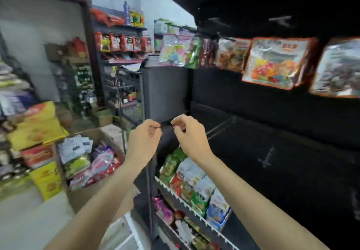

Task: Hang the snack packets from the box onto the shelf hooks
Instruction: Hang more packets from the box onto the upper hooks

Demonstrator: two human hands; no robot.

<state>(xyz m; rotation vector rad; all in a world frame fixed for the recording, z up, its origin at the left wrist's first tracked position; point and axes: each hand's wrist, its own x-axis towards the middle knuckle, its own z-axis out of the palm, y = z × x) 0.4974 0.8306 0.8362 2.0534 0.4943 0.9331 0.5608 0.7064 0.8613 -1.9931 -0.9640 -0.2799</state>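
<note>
Hands raised close, left hand (pixel 145 138), right hand (pixel 190 133), fingers curled

Fingertips: a small dark thing (pixel 166 123) is pinched between left hand (pixel 143 140) and right hand (pixel 190 132); what it is cannot be told.
Far-right packet (pixel 339 68): cut off by the edge.
Box (pixel 85 164): packet labels blurred.

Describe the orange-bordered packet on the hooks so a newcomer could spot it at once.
Find the black shelf panel on the right, then its upper row of hanging snack packets. The orange-bordered packet hangs second from the right edge, the only one with red characters on top.
</note>
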